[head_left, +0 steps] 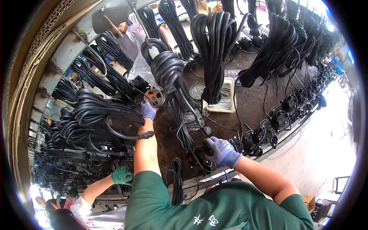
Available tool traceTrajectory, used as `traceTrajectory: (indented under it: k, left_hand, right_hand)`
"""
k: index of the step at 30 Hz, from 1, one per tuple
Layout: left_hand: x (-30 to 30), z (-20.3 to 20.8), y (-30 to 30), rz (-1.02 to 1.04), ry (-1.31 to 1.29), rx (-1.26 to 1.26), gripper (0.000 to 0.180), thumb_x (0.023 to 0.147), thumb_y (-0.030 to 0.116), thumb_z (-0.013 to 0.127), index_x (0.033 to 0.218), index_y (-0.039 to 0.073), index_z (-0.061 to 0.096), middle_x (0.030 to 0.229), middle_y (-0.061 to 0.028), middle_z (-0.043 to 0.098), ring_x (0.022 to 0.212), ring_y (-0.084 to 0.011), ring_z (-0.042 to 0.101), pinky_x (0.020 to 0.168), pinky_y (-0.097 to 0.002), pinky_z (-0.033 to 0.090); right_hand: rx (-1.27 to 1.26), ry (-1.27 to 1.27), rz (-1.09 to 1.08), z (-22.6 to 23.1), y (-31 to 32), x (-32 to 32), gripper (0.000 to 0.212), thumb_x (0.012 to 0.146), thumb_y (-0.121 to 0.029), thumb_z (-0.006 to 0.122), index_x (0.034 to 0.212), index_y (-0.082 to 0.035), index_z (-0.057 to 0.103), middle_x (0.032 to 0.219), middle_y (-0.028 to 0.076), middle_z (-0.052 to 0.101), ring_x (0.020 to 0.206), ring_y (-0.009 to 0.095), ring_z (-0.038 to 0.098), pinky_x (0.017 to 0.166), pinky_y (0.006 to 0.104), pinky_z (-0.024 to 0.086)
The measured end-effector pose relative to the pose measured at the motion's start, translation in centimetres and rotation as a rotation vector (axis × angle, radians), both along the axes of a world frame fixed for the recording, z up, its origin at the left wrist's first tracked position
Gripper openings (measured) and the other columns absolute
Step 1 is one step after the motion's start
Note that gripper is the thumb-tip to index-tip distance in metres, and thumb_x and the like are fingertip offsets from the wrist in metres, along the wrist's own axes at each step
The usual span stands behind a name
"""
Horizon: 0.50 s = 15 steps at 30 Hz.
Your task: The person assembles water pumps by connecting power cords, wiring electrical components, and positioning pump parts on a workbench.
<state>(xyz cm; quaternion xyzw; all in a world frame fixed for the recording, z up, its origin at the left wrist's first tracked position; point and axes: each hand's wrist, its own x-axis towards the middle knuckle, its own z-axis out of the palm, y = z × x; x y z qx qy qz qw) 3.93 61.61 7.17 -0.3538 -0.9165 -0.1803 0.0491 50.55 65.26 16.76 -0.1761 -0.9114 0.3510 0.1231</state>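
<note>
My left hand (148,110), in a grey-lilac glove, reaches forward to a round dish (156,97) with orange in it. Its fingertips are hidden at the near rim, so I cannot see how they are closed. Closed round a black rounded part (207,147) at the near edge of the bench is my right hand (223,152), in a matching glove. Beside that part lies a black cable plug (207,130). Thick coiled black cables (168,71) hang between and beyond my hands. To the left of my left forearm is another cable coil (101,109) with its plug end.
A cream tray (231,108) of thin metal rods and a round dish of small metal pieces (197,91) stand on the dark bench (251,94). Black round units (280,119) line its right edge. A co-worker's green-gloved hand (122,176) is at lower left; another person (135,36) stands opposite.
</note>
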Motion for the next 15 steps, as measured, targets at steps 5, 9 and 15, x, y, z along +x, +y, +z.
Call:
traceTrajectory:
  k: [5, 9, 15]
  left_hand:
    - [3.0, 0.9, -0.8, 0.253, -0.163, 0.039, 0.103, 0.058, 0.028, 0.096, 0.142, 0.000, 0.045, 0.141, -0.0278, 0.045, 0.125, -0.0417, 0.053, 0.104, -0.0434, 0.048]
    - [2.6, -0.8, -2.6, 0.244, -0.174, 0.253, 0.092, 0.059, 0.032, 0.096, 0.131, -0.005, 0.053, 0.137, -0.0284, 0.047, 0.123, -0.0440, 0.053, 0.102, -0.0447, 0.048]
    - [5.8, -0.6, -1.8, 0.217, 0.129, 0.009, 0.077, 0.064, 0.039, 0.092, 0.120, -0.003, 0.060, 0.132, -0.0263, 0.049, 0.120, -0.0416, 0.055, 0.099, -0.0459, 0.050]
  right_hand:
    - [0.042, 0.035, 0.033, -1.2, 0.4, 0.2, 0.043, 0.082, -0.029, 0.073, 0.116, -0.007, 0.057, 0.100, 0.018, 0.063, 0.088, 0.040, 0.067, 0.075, 0.0486, 0.055]
    - [0.006, 0.007, 0.022, 0.1, -0.2, -0.3, 0.044, 0.081, -0.029, 0.074, 0.116, -0.007, 0.058, 0.099, 0.018, 0.063, 0.088, 0.039, 0.067, 0.076, 0.0482, 0.055]
    - [0.008, -0.034, 0.001, -0.1, -0.1, -0.1, 0.045, 0.082, -0.031, 0.076, 0.115, -0.006, 0.059, 0.101, 0.019, 0.063, 0.089, 0.041, 0.066, 0.076, 0.0484, 0.055]
